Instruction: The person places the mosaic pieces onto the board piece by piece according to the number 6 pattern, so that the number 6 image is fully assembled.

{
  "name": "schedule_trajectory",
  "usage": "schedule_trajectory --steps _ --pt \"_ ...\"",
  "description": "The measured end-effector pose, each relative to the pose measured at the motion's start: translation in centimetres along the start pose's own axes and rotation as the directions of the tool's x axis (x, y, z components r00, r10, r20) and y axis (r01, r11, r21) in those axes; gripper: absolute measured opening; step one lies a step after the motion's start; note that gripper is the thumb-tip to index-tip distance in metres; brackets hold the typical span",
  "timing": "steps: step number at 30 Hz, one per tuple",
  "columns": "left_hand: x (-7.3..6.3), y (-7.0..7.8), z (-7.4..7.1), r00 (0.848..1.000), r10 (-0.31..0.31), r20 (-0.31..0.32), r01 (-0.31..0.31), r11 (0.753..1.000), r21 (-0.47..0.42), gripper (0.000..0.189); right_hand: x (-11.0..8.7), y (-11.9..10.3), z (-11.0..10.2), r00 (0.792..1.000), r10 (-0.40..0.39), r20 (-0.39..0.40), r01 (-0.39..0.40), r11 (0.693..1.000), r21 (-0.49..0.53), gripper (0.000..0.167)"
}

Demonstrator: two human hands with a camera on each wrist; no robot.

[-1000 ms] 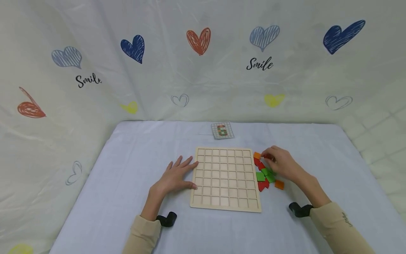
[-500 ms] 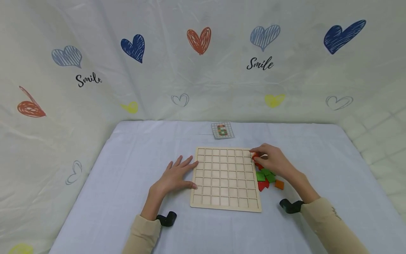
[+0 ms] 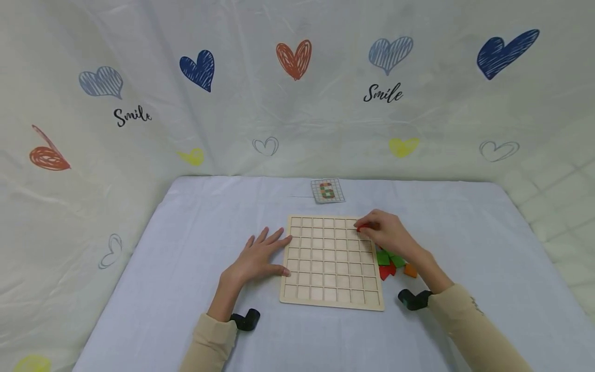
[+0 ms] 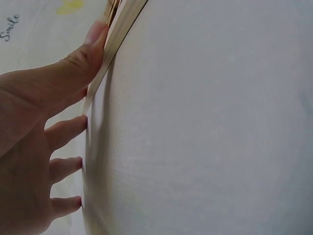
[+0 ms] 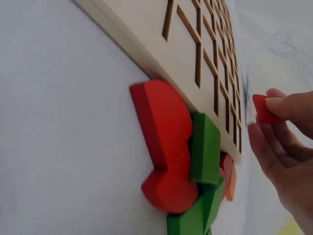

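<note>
A wooden grid board (image 3: 329, 281) lies flat on the table. My left hand (image 3: 254, 262) rests at its left side with fingers spread, the thumb and a finger touching the edge. Over the board's upper right corner, my right hand (image 3: 389, 235) pinches a small red piece (image 5: 263, 108) between thumb and fingers. Beside the right edge lie green pieces (image 3: 383, 258), red pieces with rounded sides (image 5: 168, 120) and an orange piece (image 3: 411, 270). The right hand and forearm partly hide this pile in the head view.
A small card (image 3: 319, 198) printed with a coloured grid pattern lies beyond the board. White cloth (image 3: 209, 212) covers the table. A white curtain with printed hearts (image 3: 294, 58) hangs behind it.
My right hand has moved left from the pile to above the board's upper right corner, carrying the red piece. The left hand has stayed in place.
</note>
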State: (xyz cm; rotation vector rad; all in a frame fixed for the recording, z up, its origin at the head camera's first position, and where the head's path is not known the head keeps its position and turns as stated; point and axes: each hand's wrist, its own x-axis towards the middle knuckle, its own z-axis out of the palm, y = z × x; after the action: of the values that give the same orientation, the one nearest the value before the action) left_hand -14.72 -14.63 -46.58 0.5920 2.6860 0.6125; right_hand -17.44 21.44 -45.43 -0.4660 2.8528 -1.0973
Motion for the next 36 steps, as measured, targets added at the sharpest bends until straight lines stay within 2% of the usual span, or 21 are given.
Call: schedule_trajectory --steps 9,15,23,36 --pt "0.1 0.1 -0.1 1.0 -0.003 -0.001 0.003 1.0 0.001 0.09 0.9 -1.0 1.3 1.0 -0.017 0.015 0.016 0.999 0.033 0.013" --pt "0.1 0.1 -0.1 1.0 0.006 -0.002 -0.006 1.0 0.006 0.09 1.6 -1.7 2.1 1.0 -0.001 0.019 0.0 0.999 0.052 0.012" --pt "0.2 0.1 -0.1 1.0 0.007 0.0 -0.007 1.0 0.012 0.091 2.0 -2.0 2.8 0.998 0.058 0.0 -0.058 0.997 0.048 0.012" --pt "0.1 0.0 -0.1 1.0 -0.001 0.005 0.001 1.0 0.011 0.092 2.4 -2.5 3.3 0.998 0.059 0.008 -0.059 0.998 -0.004 0.01"
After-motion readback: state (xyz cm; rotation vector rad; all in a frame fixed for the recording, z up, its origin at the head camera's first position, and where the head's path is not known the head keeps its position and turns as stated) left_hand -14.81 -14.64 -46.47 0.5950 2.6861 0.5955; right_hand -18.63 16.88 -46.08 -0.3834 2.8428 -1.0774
